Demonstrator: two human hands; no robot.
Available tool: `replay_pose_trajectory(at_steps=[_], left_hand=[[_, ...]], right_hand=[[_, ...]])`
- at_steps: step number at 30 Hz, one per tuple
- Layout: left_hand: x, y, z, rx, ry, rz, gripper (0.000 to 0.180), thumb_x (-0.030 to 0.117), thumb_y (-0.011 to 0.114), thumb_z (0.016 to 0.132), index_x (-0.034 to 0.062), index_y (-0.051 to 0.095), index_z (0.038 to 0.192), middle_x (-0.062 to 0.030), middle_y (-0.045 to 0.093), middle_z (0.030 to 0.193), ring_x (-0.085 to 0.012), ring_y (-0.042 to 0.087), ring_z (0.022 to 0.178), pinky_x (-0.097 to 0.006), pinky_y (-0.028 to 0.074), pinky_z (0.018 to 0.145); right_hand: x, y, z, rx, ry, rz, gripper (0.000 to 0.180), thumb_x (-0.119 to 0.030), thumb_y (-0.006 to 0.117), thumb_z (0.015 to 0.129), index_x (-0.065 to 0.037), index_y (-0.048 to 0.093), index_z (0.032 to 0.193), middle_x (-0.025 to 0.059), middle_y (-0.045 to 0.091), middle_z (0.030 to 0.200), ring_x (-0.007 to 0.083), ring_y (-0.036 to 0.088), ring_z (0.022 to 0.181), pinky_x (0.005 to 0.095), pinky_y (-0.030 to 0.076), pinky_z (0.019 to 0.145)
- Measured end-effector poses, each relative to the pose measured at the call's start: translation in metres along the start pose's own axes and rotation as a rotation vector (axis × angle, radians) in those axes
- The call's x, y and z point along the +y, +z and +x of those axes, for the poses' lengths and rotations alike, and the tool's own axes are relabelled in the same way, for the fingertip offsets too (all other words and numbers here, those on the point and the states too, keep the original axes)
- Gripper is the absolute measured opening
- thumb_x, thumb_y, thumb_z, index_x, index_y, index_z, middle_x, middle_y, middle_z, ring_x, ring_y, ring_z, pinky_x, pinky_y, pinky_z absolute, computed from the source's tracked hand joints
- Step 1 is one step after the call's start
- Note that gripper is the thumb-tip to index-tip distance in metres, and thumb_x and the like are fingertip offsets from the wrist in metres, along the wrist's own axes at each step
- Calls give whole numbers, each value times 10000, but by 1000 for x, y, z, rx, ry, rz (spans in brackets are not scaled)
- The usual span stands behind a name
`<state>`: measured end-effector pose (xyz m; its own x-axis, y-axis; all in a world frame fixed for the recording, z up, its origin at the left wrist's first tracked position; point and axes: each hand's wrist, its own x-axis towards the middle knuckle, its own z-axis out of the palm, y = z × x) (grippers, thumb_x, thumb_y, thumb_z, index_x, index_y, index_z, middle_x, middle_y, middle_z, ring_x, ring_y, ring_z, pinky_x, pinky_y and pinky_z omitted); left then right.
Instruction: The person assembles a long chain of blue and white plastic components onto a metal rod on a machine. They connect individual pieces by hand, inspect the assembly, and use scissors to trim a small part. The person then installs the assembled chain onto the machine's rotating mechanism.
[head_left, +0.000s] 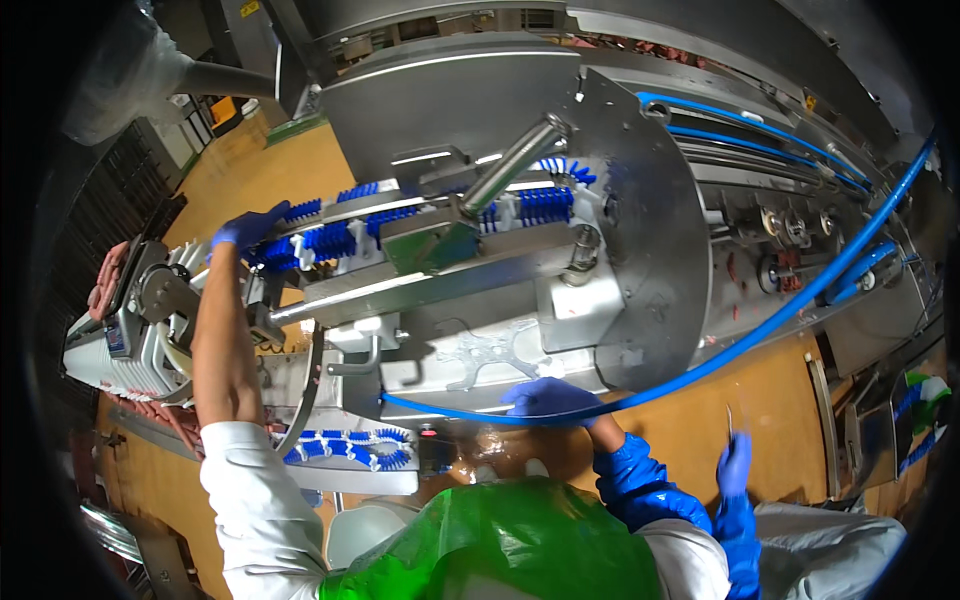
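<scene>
In the head view, the left hand is at the left end of a blue spiky roller lying across the metal machine. The right hand is beside the blue hose. I cannot tell whether either hand's fingers are clamped.

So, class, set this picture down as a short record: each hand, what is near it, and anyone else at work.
Left hand: gloved, at the left end of a blue-toothed strip; grip unclear
Right hand: gloved, beside the blue hose; grip unclear
Lower left: blue-toothed loop
Apron: green
Floor: yellow-brown
Co-worker's hand: gloved, at right
</scene>
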<state>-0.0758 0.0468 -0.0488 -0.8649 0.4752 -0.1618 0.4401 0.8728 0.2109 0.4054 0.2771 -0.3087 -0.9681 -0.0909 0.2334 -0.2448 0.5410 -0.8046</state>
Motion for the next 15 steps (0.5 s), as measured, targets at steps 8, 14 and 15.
replay_pose_trajectory(at_steps=[8, 14, 15], left_hand=[[5, -7, -1, 38, 7, 57, 695, 657, 491, 851, 95, 613, 1242, -169, 616, 1246, -322, 585, 1136, -408, 444, 961], [24, 2, 7, 27, 13, 58, 688, 635, 430, 885, 112, 557, 1313, -154, 522, 1373, -335, 513, 1242, -413, 386, 1038], [27, 2, 12, 16, 7, 94, 693, 638, 413, 890, 111, 550, 1320, -160, 508, 1385, -340, 495, 1258, -422, 375, 1047]], right_hand=[[-129, -15, 49, -373, 192, 82, 333, -328, 545, 927, -26, 684, 954, 163, 652, 972, 265, 645, 840, 388, 507, 727], [-145, -24, -11, -318, 601, 475, 294, -292, 617, 928, -12, 703, 910, 102, 704, 800, 210, 684, 822, 341, 525, 754], [-171, -34, -9, -308, 387, 431, 255, -253, 637, 914, -7, 703, 909, 102, 707, 810, 201, 686, 819, 334, 525, 745]])
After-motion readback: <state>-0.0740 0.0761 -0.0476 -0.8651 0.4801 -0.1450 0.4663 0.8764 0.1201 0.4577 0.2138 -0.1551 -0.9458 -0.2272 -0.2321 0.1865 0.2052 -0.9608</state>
